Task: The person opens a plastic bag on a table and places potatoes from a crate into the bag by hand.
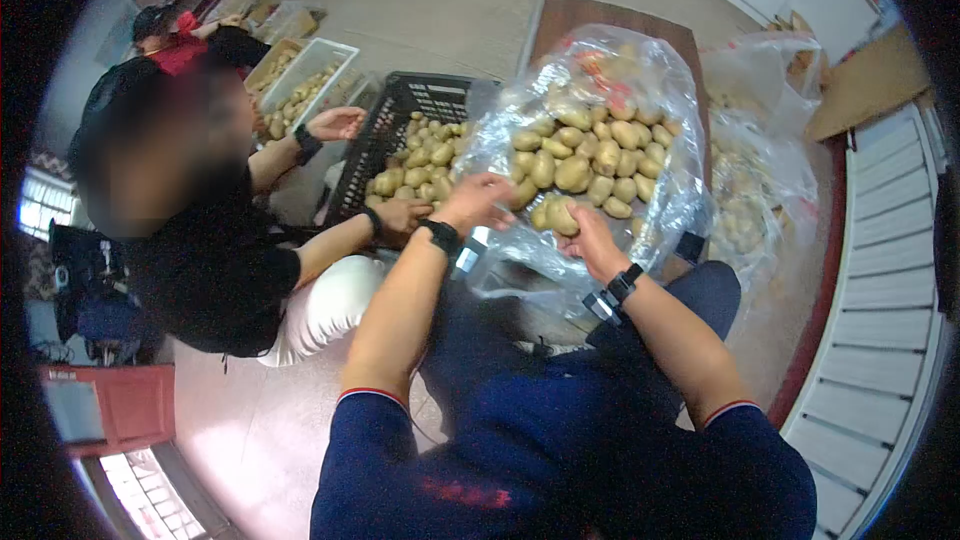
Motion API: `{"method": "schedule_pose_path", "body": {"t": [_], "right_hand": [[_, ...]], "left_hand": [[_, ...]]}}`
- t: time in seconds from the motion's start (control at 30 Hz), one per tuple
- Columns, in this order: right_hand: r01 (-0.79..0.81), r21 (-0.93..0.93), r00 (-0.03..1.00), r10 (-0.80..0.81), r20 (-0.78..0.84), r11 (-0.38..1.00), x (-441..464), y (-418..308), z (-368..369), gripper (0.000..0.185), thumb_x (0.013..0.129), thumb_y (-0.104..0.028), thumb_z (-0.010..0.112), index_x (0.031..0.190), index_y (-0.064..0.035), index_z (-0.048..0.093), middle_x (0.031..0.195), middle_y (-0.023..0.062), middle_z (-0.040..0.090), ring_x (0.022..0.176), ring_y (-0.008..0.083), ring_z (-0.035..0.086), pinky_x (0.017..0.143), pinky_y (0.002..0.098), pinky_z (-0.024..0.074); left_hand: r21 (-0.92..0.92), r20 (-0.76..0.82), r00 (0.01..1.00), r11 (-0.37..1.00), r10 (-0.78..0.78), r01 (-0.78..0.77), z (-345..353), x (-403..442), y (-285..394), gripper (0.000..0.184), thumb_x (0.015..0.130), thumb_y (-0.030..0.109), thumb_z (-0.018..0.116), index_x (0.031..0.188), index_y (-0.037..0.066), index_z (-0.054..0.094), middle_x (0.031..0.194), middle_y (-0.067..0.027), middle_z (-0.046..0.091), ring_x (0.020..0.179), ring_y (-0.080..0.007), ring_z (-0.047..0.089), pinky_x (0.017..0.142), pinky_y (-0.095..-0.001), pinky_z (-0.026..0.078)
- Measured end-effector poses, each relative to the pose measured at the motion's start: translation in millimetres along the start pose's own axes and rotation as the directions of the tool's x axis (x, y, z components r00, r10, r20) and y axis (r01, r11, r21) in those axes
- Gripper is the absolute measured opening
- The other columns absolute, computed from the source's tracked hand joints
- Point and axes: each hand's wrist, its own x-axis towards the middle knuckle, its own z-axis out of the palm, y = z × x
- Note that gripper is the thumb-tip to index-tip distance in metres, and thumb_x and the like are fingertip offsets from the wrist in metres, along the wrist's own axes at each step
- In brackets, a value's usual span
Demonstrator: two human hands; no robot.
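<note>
My right hand (592,243) is closed on a potato (552,215), held low over the near side of a clear plastic bag (672,225). The bag lies spread open, and a heap of potatoes (590,155) shows inside it. At the bag's left edge, my left hand (478,202) has its fingers stretched toward the potatoes, with nothing visible in them. Both of my wrists carry dark bands. Under the bag is a brown board or tabletop (570,18).
Left of the bag stands a black plastic crate (352,165) of potatoes, where a co-worker in black (215,285) has their hands. Beyond are a white bin (345,55) of potatoes and another person (180,50). More clear bags (765,175) stand right, beside cardboard (870,85).
</note>
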Motion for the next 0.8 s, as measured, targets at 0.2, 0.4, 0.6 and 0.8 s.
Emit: {"method": "schedule_pose_path", "body": {"t": [0.2, 0.4, 0.6, 0.8], "right_hand": [[0.023, -0.101, 0.981, -0.003, 0.193, 0.995, 7.1, -9.4, 36.0, 0.053, 0.1, -0.053, 0.037, 0.1, -0.0052, 0.059, 0.069, 0.0037, 0.059, 0.055, 0.0108, 0.056, 0.048, 0.0224, 0.045], [0.227, -0.327, 0.97, -0.181, 0.164, 0.917, 25.4, 0.1, 39.1, 0.049, 0.101, -0.049, 0.038, 0.087, -0.0058, 0.058, 0.059, 0.0034, 0.056, 0.049, 0.0109, 0.053, 0.046, 0.0237, 0.0424], [0.34, -0.522, 0.94, -0.272, 0.205, 0.782, 21.8, -2.8, 25.9, 0.026, 0.099, -0.026, 0.049, 0.094, -0.0022, 0.058, 0.072, 0.0075, 0.06, 0.059, 0.0184, 0.059, 0.055, 0.0309, 0.0476], [0.329, -0.928, 0.865, -0.45, 0.221, 0.176, 16.3, 9.7, -10.3, 0.035, 0.082, -0.014, 0.06, 0.115, -0.0035, 0.056, 0.117, 0.0186, 0.055, 0.102, 0.0395, 0.059, 0.085, 0.0479, 0.0494]], "left_hand": [[-0.054, 0.149, 0.985, 0.994, -0.088, 0.097, 7.8, -11.2, 6.5, 0.051, 0.091, 0.038, 0.062, 0.128, 0.006, 0.047, 0.125, -0.0154, 0.057, 0.084, -0.0317, 0.068, 0.065, -0.0422, 0.059], [-0.027, 0.254, 0.967, 1.0, 0.002, 0.005, -5.8, 5.8, -13.5, 0.036, 0.093, 0.04, 0.06, 0.114, 0.011, 0.055, 0.094, -0.0063, 0.068, 0.063, -0.0168, 0.066, 0.047, -0.0289, 0.052], [0.067, 0.323, 0.942, 0.995, -0.09, 0.072, -13.6, 2.6, -7.2, 0.037, 0.093, 0.04, 0.061, 0.119, 0.014, 0.056, 0.099, -0.0005, 0.065, 0.079, -0.011, 0.063, 0.056, -0.0252, 0.051], [-0.074, 0.074, 0.995, 0.995, 0.072, -0.066, -27.4, 4.6, -7.2, 0.048, 0.081, 0.024, 0.074, 0.123, 0.011, 0.054, 0.108, -0.0073, 0.064, 0.096, -0.0241, 0.062, 0.077, -0.035, 0.053]]}}
